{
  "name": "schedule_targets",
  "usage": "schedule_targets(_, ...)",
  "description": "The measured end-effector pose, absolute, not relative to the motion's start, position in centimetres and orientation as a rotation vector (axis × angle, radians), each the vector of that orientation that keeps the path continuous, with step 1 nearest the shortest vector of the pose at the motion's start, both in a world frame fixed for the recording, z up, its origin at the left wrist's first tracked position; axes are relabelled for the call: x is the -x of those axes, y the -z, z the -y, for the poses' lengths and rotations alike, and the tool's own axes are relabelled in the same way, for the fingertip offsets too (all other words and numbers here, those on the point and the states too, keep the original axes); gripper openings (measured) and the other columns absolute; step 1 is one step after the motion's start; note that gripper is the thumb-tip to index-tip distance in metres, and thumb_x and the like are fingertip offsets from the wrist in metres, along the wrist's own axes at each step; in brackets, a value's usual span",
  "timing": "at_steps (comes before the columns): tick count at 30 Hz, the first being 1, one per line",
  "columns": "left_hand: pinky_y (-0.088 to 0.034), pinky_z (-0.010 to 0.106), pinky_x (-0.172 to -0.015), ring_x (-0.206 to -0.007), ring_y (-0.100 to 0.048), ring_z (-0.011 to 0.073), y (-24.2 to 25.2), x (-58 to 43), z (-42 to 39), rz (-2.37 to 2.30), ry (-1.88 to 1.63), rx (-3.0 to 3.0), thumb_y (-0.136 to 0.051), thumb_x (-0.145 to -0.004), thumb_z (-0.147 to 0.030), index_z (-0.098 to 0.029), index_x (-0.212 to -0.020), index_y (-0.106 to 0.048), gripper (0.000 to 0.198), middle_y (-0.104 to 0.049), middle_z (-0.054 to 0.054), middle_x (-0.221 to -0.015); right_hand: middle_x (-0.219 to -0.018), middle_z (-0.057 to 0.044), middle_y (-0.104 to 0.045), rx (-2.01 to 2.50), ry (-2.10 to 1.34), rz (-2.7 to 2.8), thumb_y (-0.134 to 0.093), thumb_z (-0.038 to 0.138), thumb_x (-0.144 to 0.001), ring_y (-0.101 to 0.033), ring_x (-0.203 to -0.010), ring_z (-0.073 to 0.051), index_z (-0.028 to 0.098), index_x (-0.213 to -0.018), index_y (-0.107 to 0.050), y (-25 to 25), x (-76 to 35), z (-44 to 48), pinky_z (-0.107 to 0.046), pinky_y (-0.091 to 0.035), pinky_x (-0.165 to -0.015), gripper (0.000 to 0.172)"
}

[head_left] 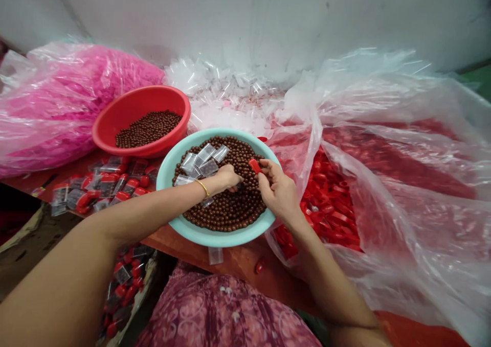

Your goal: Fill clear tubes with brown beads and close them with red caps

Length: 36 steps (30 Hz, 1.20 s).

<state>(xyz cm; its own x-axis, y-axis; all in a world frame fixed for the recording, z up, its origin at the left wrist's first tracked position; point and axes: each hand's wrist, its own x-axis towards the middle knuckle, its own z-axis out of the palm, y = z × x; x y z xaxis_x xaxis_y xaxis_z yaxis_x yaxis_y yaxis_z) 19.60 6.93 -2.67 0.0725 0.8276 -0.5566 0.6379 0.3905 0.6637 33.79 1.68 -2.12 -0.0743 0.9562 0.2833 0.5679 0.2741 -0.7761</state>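
Note:
A light-blue basin (222, 239) full of round brown beads (226, 216) stands in front of me. Over its middle, my left hand (227, 178) reaches down to the beads with its fingers curled; what lies in them is hidden. At the basin's right side, my right hand (278, 186) pinches a small red plastic cap (254, 166) between thumb and fingers. Several clear plastic boxes (205, 155) rest on the beads, beyond my left hand.
Behind on the left sits a red bowl (180, 132) with more beads. Filled red-capped boxes (107, 186) lie left, more in a carton (123, 291) below. An opened bag of red caps (330, 209) is right. A pink-filled bag (57, 96) stands far left.

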Motion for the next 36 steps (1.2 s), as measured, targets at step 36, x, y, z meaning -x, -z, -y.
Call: schedule_targets(36,-0.045,0.020,-0.058,-0.071,-0.062,0.0102,-1.1,-15.1,-1.9,-0.673,-0.720,-0.878,-0.064,-0.070,-0.016,-0.014,-0.097,-0.059,0.027,-0.066,0.004,-0.086,-0.057,0.006,-0.050,1.195,-1.126,1.289,-0.055,0.040,-0.077,-0.035,-0.040,-0.006,0.020,-0.102,-0.064,0.0,-32.4,-1.0,-0.022,-0.035,-0.040,0.034)
